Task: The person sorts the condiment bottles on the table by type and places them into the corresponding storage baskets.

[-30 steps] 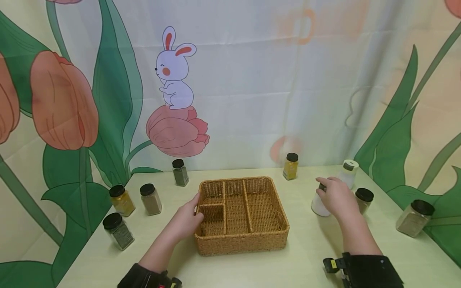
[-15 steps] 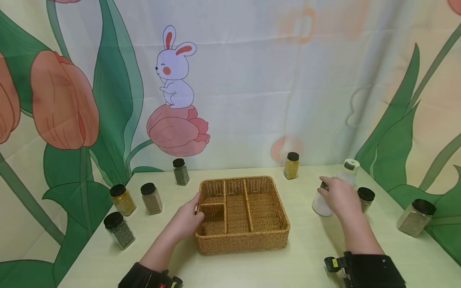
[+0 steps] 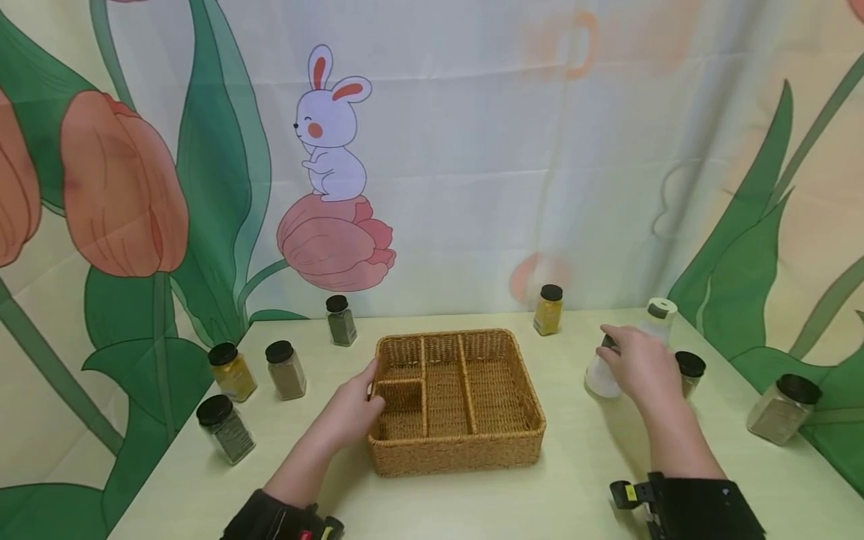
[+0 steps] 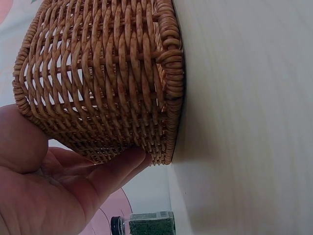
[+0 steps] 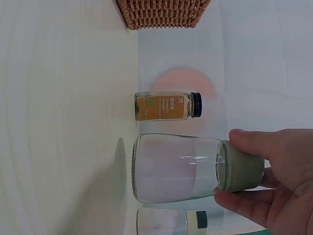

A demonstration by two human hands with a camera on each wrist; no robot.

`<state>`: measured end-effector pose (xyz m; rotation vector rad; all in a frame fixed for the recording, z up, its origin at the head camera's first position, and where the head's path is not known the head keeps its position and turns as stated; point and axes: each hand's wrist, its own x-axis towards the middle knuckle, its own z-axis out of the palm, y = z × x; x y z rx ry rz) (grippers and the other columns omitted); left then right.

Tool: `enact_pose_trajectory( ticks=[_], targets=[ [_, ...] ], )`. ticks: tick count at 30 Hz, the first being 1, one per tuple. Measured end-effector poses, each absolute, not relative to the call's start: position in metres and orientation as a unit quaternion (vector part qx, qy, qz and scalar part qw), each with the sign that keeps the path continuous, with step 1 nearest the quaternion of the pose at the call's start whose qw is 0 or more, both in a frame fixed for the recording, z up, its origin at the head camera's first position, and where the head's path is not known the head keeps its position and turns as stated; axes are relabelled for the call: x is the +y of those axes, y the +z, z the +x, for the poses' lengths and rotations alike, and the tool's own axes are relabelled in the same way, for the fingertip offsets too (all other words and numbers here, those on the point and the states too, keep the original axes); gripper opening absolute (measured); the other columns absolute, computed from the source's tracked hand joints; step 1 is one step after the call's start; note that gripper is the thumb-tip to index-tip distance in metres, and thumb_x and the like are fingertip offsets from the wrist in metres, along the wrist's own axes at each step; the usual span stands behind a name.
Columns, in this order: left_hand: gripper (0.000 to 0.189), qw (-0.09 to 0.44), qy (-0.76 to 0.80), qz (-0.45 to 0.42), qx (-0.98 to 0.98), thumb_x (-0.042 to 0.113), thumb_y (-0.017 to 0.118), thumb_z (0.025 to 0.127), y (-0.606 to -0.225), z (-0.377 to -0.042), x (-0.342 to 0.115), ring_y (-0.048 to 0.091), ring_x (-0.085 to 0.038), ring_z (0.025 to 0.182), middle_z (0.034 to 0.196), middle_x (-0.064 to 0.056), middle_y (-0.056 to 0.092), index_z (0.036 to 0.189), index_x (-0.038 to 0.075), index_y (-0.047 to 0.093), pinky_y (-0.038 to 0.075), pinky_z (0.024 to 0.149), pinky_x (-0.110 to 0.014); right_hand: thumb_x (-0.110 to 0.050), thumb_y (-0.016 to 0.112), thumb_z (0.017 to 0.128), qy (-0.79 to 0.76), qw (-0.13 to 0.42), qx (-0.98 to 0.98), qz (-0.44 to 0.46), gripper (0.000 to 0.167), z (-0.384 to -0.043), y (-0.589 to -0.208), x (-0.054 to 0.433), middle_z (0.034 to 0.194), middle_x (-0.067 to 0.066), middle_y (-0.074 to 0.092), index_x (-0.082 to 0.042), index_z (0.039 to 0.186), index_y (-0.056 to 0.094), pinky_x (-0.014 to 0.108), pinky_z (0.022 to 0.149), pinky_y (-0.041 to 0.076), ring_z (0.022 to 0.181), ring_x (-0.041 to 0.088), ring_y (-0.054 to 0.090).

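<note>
My left hand (image 3: 347, 410) holds the left side of a divided wicker basket (image 3: 455, 454). In the left wrist view its thumb is at the rim and its fingers (image 4: 120, 169) lie against the outer wall. To the right of the basket, my right hand (image 3: 644, 369) pinches the grey-green cap (image 5: 244, 166) of a clear glass jar (image 5: 171, 169) with whitish contents. The jar is upright; I cannot tell whether its base touches the table. Just behind it stands a similar white-capped jar (image 3: 660, 315), partly hidden by the hand.
A turmeric powder jar (image 3: 549, 311) stands at the back. On the right are two black-capped jars, a near one (image 3: 690, 371) and a far one (image 3: 783, 411). Several spice jars stand left, among them a green one (image 3: 341, 322) and a yellow one (image 3: 232, 373). A printed curtain (image 3: 445, 187) hangs behind.
The right hand and the gripped jar have shifted slightly up and away in the head view. The left hand stays on the basket.
</note>
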<state>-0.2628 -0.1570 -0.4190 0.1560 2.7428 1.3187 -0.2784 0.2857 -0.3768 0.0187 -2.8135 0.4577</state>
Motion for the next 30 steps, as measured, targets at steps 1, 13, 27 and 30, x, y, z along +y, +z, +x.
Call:
enact_pose_trajectory(
  ticks=[1,13,27,30],
  targets=[
    [0.075,0.047,0.431,0.05,0.9,0.005,0.049,0.097,-0.419,-0.263,-0.157,0.037,-0.012,0.047,0.161,-0.022,0.032,0.164,0.008,0.016,0.039,0.045,-0.029,-0.022,0.069,0.097,0.159,0.146,-0.976,0.008,0.051,-0.278,-0.376,0.285,0.136,0.03,0.056,-0.002,0.142,0.057,0.065,0.088,0.047,0.119,0.053,0.054],
    [0.075,0.05,0.435,0.046,0.898,0.006,0.048,0.097,-0.419,-0.262,-0.158,0.038,-0.013,0.048,0.161,-0.021,0.032,0.164,0.008,0.015,0.039,0.045,-0.03,-0.023,0.07,0.097,0.162,0.167,-0.972,0.028,0.05,-0.276,-0.37,0.279,0.136,0.029,0.058,-0.003,0.141,0.059,0.065,0.084,0.047,0.115,0.053,0.056],
    [0.075,0.041,0.424,0.061,0.903,0.005,0.049,0.096,-0.417,-0.262,-0.157,0.038,-0.012,0.046,0.161,-0.02,0.034,0.164,0.009,0.018,0.04,0.044,-0.03,-0.024,0.071,0.097,0.175,0.178,-0.968,0.027,0.051,-0.277,-0.356,0.273,0.131,0.028,0.061,-0.003,0.141,0.059,0.067,0.082,0.047,0.111,0.055,0.057],
    [0.075,0.04,0.425,0.063,0.902,0.004,0.049,0.096,-0.418,-0.262,-0.157,0.037,-0.012,0.046,0.161,-0.02,0.034,0.164,0.008,0.017,0.04,0.044,-0.03,-0.023,0.07,0.097,0.176,0.181,-0.967,0.03,0.05,-0.279,-0.353,0.272,0.132,0.028,0.061,-0.003,0.141,0.059,0.066,0.08,0.048,0.111,0.054,0.058]
  ],
)
